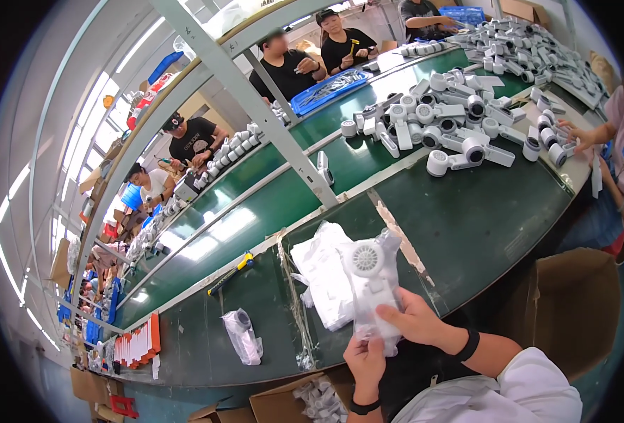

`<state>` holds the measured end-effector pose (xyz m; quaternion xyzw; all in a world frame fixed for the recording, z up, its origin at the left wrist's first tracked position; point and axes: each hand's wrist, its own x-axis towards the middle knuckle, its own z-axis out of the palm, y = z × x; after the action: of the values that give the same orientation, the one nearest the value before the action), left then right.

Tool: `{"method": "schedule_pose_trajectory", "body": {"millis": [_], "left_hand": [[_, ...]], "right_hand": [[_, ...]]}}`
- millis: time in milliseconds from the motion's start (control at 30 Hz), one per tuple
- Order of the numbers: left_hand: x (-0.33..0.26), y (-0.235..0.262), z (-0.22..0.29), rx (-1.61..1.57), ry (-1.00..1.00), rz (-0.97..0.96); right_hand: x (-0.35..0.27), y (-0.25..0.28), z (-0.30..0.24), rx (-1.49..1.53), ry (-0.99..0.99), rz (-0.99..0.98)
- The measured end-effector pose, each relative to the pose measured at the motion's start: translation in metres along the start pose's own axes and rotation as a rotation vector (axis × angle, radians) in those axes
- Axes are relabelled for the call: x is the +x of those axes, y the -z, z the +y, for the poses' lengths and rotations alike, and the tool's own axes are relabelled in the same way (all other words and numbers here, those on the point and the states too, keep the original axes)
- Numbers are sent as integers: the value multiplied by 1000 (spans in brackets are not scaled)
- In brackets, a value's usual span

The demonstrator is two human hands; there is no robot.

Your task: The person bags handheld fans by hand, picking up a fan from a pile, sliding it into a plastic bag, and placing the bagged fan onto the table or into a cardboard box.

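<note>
Both hands holding white handheld fan (372, 282) in clear bag over near table (467, 225) edge. Left hand (365, 361) fingers pinching bag bottom; right hand (416, 319) fingers wrapping handle. Risks: slick film slipping, fan dropping toward cardboard box (572, 310); bag tearing.

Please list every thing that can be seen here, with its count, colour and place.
bagged fan: one, white in clear plastic, held in both hands
stack of plastic bags: one, white, left of the fan
bagged part: one, clear wrap, on table, lower left
screwdriver: one, yellow-black, table edge
loose fans: many, white-grey, far on table
blue tray: one, across belt
cardboard box: one, brown, right
left hand: under the fan
right hand: on the fan's right side
</note>
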<state>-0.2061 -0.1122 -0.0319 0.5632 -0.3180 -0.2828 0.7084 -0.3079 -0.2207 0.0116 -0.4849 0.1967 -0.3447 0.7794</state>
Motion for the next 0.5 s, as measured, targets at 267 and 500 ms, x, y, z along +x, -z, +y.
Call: {"method": "schedule_pose_trajectory", "body": {"millis": [267, 500], "left_hand": [[13, 22, 35, 212, -74, 103], [3, 57, 63, 691, -363, 129]], "right_hand": [[-9, 8, -25, 46, -246, -238], [-15, 1, -16, -43, -346, -447]]}}
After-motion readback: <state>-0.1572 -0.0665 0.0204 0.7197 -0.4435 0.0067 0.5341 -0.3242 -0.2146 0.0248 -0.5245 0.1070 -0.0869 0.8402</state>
